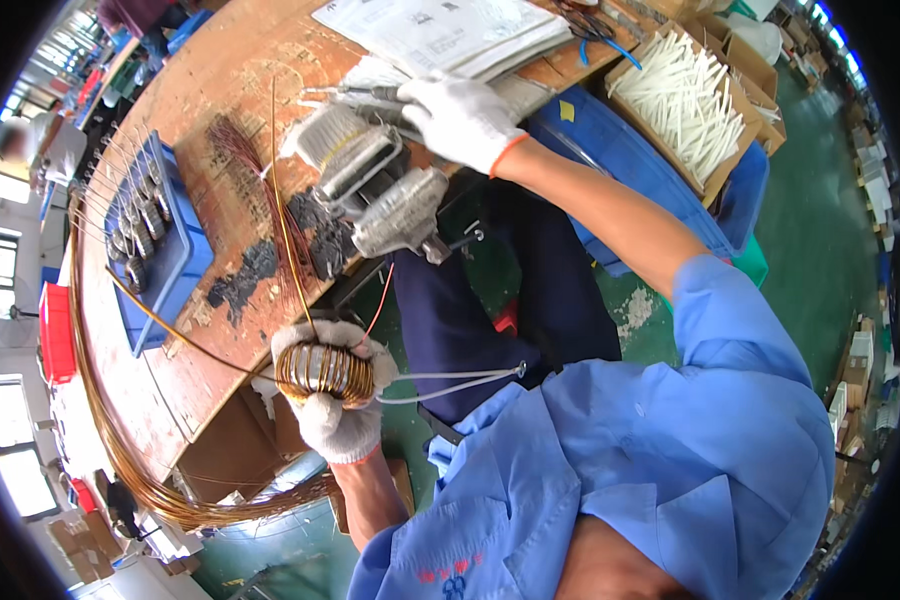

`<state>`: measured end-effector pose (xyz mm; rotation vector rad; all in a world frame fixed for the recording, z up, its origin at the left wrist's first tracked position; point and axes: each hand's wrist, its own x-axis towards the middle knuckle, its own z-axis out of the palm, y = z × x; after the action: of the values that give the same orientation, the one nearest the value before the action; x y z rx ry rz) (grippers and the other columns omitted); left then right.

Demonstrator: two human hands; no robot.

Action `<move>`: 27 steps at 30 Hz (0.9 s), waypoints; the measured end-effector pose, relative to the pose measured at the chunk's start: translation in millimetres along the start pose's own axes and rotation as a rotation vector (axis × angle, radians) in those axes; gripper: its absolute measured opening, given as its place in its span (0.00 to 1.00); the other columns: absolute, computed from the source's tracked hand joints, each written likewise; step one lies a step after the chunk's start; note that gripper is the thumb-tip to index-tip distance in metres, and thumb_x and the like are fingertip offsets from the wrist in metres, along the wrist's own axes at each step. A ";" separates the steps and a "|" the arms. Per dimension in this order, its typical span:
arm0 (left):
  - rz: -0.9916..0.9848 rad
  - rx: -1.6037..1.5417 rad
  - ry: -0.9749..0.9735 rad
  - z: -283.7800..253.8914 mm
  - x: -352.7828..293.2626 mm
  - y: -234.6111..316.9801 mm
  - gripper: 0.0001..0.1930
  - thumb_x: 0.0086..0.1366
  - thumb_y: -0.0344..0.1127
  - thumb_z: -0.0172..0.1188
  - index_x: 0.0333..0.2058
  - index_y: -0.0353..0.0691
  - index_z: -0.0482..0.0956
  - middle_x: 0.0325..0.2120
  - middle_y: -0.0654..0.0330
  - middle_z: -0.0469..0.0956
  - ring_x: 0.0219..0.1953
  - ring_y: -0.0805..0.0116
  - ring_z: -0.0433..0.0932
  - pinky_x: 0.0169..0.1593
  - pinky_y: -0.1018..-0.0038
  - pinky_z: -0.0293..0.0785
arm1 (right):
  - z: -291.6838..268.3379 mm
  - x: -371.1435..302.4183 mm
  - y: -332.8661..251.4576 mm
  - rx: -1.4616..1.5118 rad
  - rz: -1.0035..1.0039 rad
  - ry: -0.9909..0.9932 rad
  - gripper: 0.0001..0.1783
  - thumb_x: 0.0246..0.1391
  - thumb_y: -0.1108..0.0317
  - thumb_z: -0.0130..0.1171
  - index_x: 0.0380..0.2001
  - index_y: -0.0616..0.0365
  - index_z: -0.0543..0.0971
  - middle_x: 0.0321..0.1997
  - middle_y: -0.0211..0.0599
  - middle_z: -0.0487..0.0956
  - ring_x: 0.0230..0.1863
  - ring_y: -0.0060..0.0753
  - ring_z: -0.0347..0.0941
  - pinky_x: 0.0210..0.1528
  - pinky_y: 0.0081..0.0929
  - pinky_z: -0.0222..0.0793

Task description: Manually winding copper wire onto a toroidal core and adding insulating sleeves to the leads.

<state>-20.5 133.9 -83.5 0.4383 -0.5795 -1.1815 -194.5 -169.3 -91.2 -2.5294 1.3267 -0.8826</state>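
My left hand (342, 428), in a white glove, is wrapped round a ring-shaped coil (322, 374) wound with thick copper wire. Long copper ends rise and run left from the coil, a thin pink wire (382, 300) stands up beside it, and a pale looped strand (460, 382) sticks out to the right. My right hand (462, 118), gloved too, reaches over the bench behind a grey bench vise (375, 185). Its fingers are bent round the end of a slim grey metal tool (365, 95), whose exact kind I cannot make out.
A blue tray (175, 265) of finished-looking coils stands left on the wooden bench (195, 95). Bundled thin wires (270, 200) lie mid-bench; papers (440, 35) are at the back. A copper wire hank (190, 512) hangs over the left edge. Right: a carton of white sleeves (680, 105), blue bin (605, 150).
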 end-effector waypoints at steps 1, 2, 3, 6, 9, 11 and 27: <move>0.020 0.035 0.015 -1.8 2.3 3.4 0.37 0.59 0.38 0.78 0.65 0.44 0.71 0.50 0.54 0.74 0.50 0.60 0.73 0.34 0.68 0.77 | 9.6 10.8 -0.6 -0.048 -0.032 -0.066 0.13 0.65 0.58 0.59 0.49 0.48 0.83 0.50 0.50 0.83 0.45 0.60 0.83 0.48 0.52 0.78; 0.021 0.033 0.023 -3.1 4.2 5.6 0.37 0.58 0.38 0.78 0.64 0.44 0.71 0.50 0.55 0.75 0.50 0.60 0.73 0.34 0.68 0.77 | 18.8 23.1 -2.3 -0.036 -0.049 -0.070 0.11 0.61 0.60 0.62 0.41 0.54 0.84 0.48 0.54 0.83 0.44 0.60 0.84 0.49 0.53 0.78; 0.034 0.039 0.018 -4.9 6.6 7.8 0.37 0.58 0.38 0.78 0.64 0.44 0.71 0.50 0.55 0.75 0.50 0.60 0.73 0.34 0.68 0.77 | 27.8 33.3 -4.3 -0.094 -0.034 -0.118 0.13 0.60 0.60 0.64 0.44 0.52 0.84 0.49 0.54 0.82 0.46 0.59 0.83 0.49 0.54 0.78; 0.027 -0.017 0.105 -9.8 14.3 12.5 0.38 0.54 0.39 0.82 0.61 0.43 0.73 0.50 0.54 0.77 0.50 0.55 0.78 0.45 0.62 0.82 | 50.4 52.6 -3.4 -0.142 -0.126 -0.084 0.15 0.60 0.58 0.65 0.48 0.49 0.84 0.52 0.48 0.82 0.53 0.55 0.80 0.52 0.53 0.77; 0.032 -0.001 0.102 -13.9 25.6 14.0 0.36 0.58 0.39 0.78 0.63 0.43 0.71 0.49 0.56 0.75 0.48 0.60 0.73 0.33 0.68 0.77 | 70.1 59.4 3.0 -0.266 -0.383 0.138 0.20 0.62 0.57 0.65 0.56 0.45 0.83 0.55 0.42 0.82 0.61 0.51 0.75 0.58 0.51 0.75; 0.040 -0.014 0.117 -16.7 33.3 14.0 0.36 0.58 0.39 0.78 0.63 0.43 0.71 0.49 0.55 0.75 0.48 0.60 0.73 0.33 0.69 0.76 | 76.6 62.7 5.2 -0.373 -0.314 -0.058 0.23 0.64 0.58 0.62 0.62 0.41 0.81 0.58 0.38 0.81 0.65 0.51 0.72 0.63 0.51 0.72; 0.016 0.044 0.077 -8.7 53.6 -10.0 0.37 0.54 0.36 0.81 0.59 0.36 0.70 0.50 0.44 0.80 0.49 0.47 0.83 0.45 0.52 0.88 | -127.5 -11.9 -80.9 1.794 -0.176 0.147 0.16 0.79 0.57 0.48 0.58 0.56 0.73 0.32 0.33 0.78 0.31 0.30 0.78 0.30 0.32 0.76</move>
<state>-8.2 80.2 -86.0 0.5129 -0.5425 -1.1333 -214.8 -94.8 39.1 -1.0835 -0.0356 -1.3306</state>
